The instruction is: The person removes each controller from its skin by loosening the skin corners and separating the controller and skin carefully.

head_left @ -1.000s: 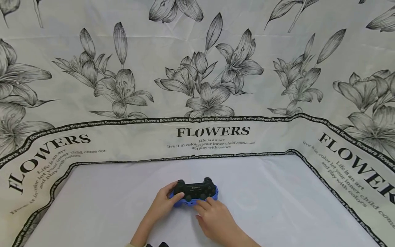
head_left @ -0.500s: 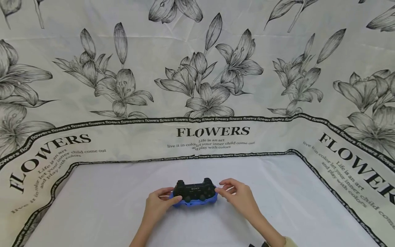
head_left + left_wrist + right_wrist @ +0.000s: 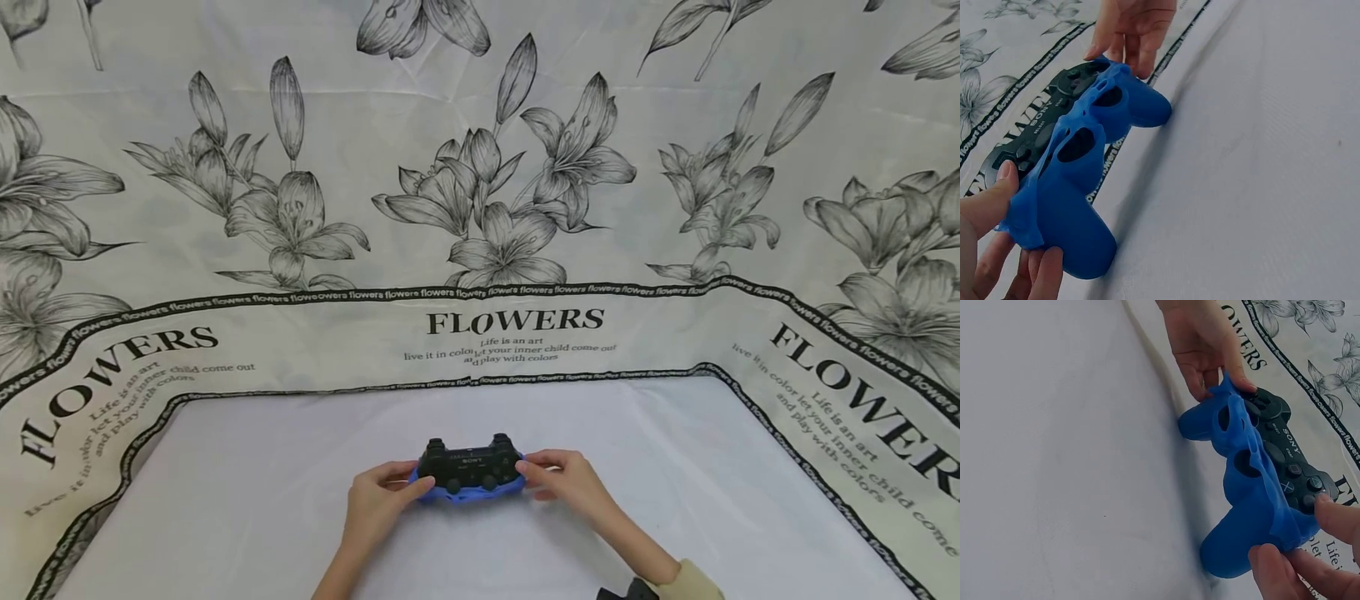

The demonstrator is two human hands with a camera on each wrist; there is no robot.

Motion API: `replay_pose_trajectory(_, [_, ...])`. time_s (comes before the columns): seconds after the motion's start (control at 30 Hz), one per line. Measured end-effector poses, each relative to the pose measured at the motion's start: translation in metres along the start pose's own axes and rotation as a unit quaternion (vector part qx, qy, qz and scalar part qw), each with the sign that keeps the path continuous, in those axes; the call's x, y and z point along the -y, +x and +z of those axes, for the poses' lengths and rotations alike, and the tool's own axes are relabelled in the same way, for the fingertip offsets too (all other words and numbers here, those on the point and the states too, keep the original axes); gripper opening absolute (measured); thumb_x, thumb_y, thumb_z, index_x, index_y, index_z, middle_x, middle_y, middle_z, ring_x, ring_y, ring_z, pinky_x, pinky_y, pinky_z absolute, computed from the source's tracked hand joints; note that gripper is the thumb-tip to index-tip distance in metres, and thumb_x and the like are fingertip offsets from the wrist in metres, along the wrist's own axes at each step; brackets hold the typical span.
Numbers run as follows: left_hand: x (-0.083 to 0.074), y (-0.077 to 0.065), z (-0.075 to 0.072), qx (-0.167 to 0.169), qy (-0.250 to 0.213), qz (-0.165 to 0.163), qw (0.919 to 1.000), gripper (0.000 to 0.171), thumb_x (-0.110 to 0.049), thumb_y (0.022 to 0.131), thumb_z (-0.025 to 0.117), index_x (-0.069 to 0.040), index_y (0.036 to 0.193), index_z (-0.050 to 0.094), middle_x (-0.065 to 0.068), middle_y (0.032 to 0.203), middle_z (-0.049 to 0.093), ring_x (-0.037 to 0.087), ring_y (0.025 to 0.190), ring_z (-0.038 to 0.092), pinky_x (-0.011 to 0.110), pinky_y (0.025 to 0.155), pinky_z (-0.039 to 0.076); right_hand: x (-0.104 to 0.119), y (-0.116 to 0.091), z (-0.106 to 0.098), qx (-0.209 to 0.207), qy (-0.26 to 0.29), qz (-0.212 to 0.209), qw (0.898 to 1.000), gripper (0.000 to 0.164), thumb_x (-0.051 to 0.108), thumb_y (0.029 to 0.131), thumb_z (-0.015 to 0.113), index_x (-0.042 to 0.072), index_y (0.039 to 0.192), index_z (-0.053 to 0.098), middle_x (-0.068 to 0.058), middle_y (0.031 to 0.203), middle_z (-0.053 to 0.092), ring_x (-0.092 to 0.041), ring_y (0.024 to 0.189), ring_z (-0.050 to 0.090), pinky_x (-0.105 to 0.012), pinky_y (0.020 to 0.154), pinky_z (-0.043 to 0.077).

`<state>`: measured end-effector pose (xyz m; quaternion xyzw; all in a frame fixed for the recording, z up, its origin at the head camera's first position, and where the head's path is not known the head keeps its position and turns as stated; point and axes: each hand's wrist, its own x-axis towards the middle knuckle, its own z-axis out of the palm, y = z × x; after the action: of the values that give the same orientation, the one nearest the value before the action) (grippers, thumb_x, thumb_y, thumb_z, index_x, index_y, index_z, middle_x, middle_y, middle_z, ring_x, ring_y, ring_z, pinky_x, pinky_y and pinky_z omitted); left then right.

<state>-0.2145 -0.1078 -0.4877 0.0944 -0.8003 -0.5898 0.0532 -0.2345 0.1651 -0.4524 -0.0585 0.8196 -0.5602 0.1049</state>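
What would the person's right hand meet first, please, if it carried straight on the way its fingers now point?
The right hand points left and already pinches the blue silicone cover at the black controller. Going on, it would probably press into that end of the controller itself.

black plastic game controller half inside a stretchy blue silicone cover, standing on the white cloth-covered table | right hand pinches the cover's near edge, thumb on the controller face | left hand pinches the far edge | flower-printed cloth behind
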Motion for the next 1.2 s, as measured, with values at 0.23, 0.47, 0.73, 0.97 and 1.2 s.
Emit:
replay_pose_trajectory(0.23, [0.003, 0.009, 0.004, 0.017, -0.129, -0.069, 0.9891, 0.044, -0.015, 0.069, 0.086, 0.004, 0.104, 0.069, 0.009, 0.091, 0.069, 0.012, 0.075, 0.065, 0.026, 0.065, 0.058, 0.004, 0.005, -0.006, 0.020, -0.004, 0.012, 1.000, 0.041, 0.026, 0.091, 0.064, -0.010, 0.112, 0.065, -0.017, 0.102, 0.072, -0.024, 0.089, 0.071, -0.036, 0.077, 0.059])
replay_pose_trajectory(0.47, [0.008, 0.014, 0.000, 0.062, -0.203, -0.106, 0.9715, 0.045, -0.004, 0.076, 0.079, 0.009, 0.115, 0.061, 0.006, 0.091, 0.066, 0.011, 0.075, 0.064, 0.025, 0.070, 0.058, 0.012, 0.010, -0.007, 0.001, -0.036, 0.033, 0.999, 0.033, 0.020, 0.086, 0.064, -0.007, 0.103, 0.069, -0.013, 0.090, 0.074, -0.019, 0.079, 0.071, -0.033, 0.072, 0.059])
replay_pose_trajectory(0.73, [0.015, 0.019, -0.016, 0.187, -0.256, -0.126, 0.9399, 0.061, -0.003, 0.088, 0.066, 0.016, 0.137, 0.036, 0.003, 0.089, 0.068, 0.009, 0.082, 0.066, 0.028, 0.081, 0.057, 0.018, 0.014, -0.007, -0.004, -0.063, 0.041, 0.997, 0.024, 0.016, 0.081, 0.066, -0.004, 0.092, 0.073, -0.010, 0.083, 0.074, -0.014, 0.069, 0.070, -0.028, 0.067, 0.058])
replay_pose_trajectory(0.97, [0.012, 0.019, -0.020, 0.216, -0.254, -0.131, 0.9337, 0.065, -0.004, 0.088, 0.063, 0.018, 0.140, 0.029, 0.005, 0.095, 0.068, 0.012, 0.085, 0.066, 0.035, 0.085, 0.057, 0.023, 0.011, -0.008, -0.003, -0.084, 0.033, 0.996, 0.024, 0.014, 0.079, 0.067, -0.005, 0.092, 0.073, -0.011, 0.082, 0.074, -0.015, 0.068, 0.071, -0.030, 0.067, 0.059])
replay_pose_trajectory(1.2, [0.006, 0.017, -0.022, 0.191, -0.240, -0.138, 0.9417, 0.056, -0.004, 0.082, 0.062, 0.017, 0.131, 0.045, 0.002, 0.091, 0.071, 0.012, 0.082, 0.067, 0.032, 0.081, 0.058, 0.021, 0.017, -0.014, 0.057, -0.006, 0.079, 0.995, 0.036, 0.022, 0.083, 0.071, -0.008, 0.103, 0.070, -0.009, 0.086, 0.075, -0.014, 0.077, 0.071, -0.030, 0.074, 0.059])
